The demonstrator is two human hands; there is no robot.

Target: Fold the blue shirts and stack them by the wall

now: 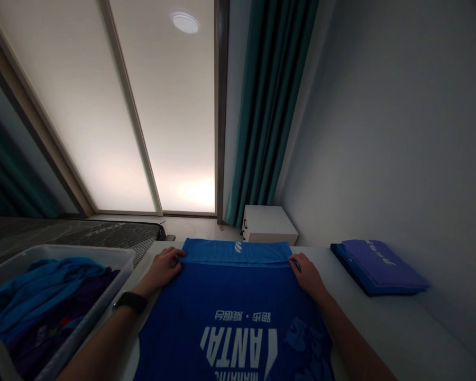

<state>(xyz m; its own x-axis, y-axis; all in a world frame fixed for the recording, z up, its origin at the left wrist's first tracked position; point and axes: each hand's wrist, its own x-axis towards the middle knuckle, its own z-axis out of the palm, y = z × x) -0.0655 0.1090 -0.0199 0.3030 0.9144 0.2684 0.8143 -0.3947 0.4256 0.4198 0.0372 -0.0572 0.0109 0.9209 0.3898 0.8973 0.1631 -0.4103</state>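
Blue shirt (238, 288), white lettering, hem folded over

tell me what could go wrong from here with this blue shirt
The left hand and right hand pinch opposite ends of the folded band; uneven pulling could skew it. The band also lies near the table's far edge, so the fabric might slip over.

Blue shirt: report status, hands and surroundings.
Both hands, left and right, pinching the lighter folded band's ends. Blue shirt spread flat, lettering upside down. Folded stack right, clear of shirt; bin left.
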